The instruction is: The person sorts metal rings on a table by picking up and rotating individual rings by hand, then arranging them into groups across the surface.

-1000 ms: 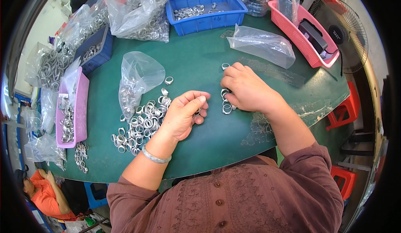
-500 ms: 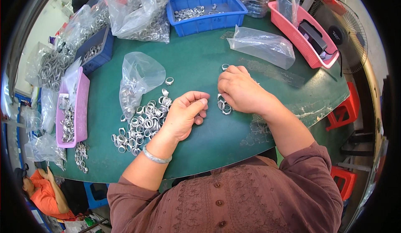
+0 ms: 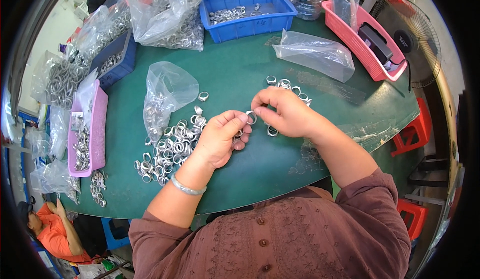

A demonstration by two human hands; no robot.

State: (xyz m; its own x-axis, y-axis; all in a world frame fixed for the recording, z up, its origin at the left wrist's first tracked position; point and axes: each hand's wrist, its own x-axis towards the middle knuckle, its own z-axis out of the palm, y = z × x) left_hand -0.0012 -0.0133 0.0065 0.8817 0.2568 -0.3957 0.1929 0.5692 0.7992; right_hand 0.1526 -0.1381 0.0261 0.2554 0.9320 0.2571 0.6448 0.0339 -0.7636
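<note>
Between my two hands is a silver-grey ring point(image 3: 251, 118), its band facing up. My left hand point(image 3: 222, 135), with a bangle on its wrist, pinches one side of it between thumb and forefinger. Another ring point(image 3: 238, 134) shows among its curled lower fingers. My right hand point(image 3: 284, 113) comes from the other side, with thumb and forefinger at the top of the same ring. Left of my left hand lies a heap of loose rings point(image 3: 172, 146). A smaller group of rings point(image 3: 285, 83) lies beyond my right hand, partly hidden by it.
A clear bag of rings point(image 3: 159, 106) lies beside the heap on the green table point(image 3: 235, 74). Around the edge stand a lilac basket point(image 3: 100, 129), blue bins point(image 3: 250, 26) and a pink basket point(image 3: 367, 54). A flat plastic bag point(image 3: 315, 54) lies far right. Two other people are nearby.
My right hand has moved left from the small group of rings to my left hand. A ring now shows between their fingertips, and more of the group is uncovered.
</note>
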